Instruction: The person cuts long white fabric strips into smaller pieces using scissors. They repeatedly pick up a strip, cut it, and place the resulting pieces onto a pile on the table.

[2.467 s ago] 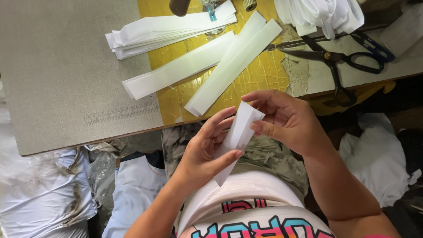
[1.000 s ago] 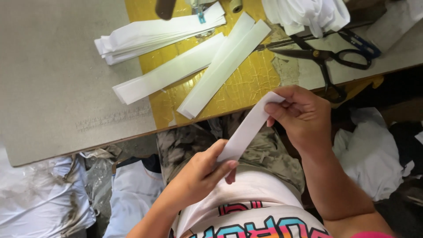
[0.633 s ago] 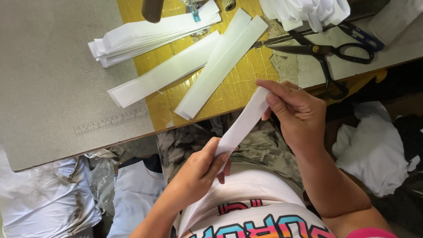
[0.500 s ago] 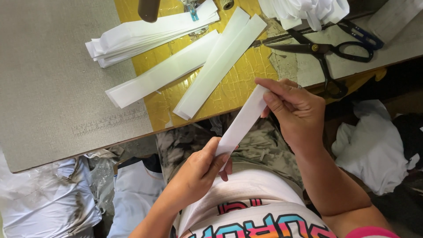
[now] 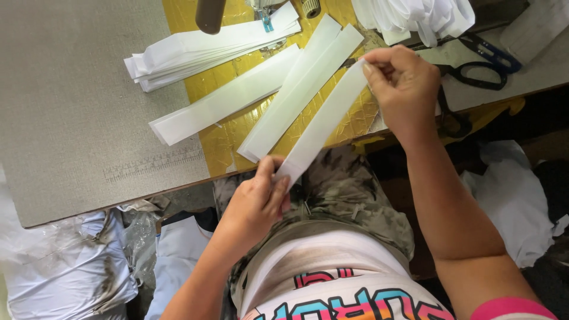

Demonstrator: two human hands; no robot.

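White fabric strip point(image 5: 323, 121) runs lower-centre to upper-right, pinched taut at each end by left hand point(image 5: 258, 198) and right hand point(image 5: 403, 83).

You've got a white tee with a blocky graphic print across the chest in cyan, pink and orange, black outlines. Right sleeve hem is pink. Camo trousers, grey-green blotches. Forearms and both hands bare: no gloves, watch or rings visible.

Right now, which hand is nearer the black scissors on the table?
Right. The right hand pinches the upper end of the white strip just beside the black scissors. The left hand grips the strip's lower end below the table edge, far from them.
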